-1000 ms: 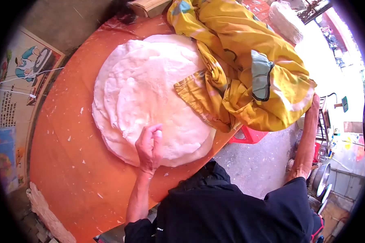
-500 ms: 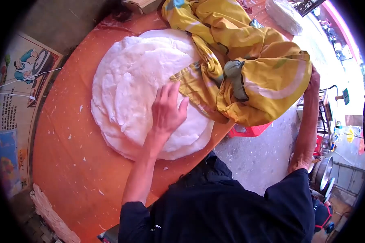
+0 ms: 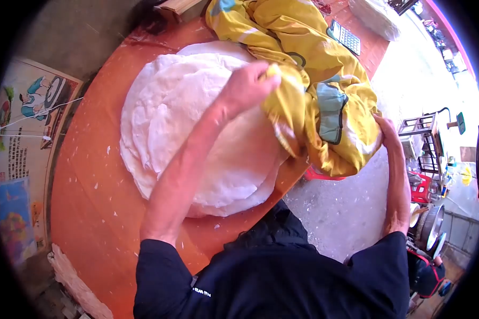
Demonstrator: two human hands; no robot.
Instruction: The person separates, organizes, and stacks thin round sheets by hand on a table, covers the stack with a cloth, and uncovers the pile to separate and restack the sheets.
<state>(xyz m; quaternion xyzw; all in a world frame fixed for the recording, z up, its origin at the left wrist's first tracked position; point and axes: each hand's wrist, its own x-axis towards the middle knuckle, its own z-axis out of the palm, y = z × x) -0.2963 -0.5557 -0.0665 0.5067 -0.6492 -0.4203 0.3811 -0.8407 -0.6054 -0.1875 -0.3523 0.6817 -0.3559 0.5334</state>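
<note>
A thick stack of thin, white, round sheets that look like dough [image 3: 170,111] lies on the orange tabletop. A crumpled yellow patterned cloth [image 3: 351,149] spreads from the table's far side down over its right edge. My left hand [image 3: 247,85], a little blurred, is closed on a corner of this cloth above the right part of the stack. At the cloth's right side, my right hand [image 3: 389,133] grips its edge, the fingertips partly hidden by the fabric.
A calculator [image 3: 346,38] and a clear plastic-wrapped bundle [image 3: 375,18] sit at the table's [image 3: 96,212] far right. Under the cloth shows a red container [image 3: 323,174]. Pans [image 3: 431,227] and a metal-framed stand [image 3: 428,138] are off to the right; a printed poster [image 3: 24,127] is at left.
My left hand has risen off the stack and now holds the cloth's corner, pulled back from the stack. My right hand has moved lower and left with the cloth, baring the calculator.
</note>
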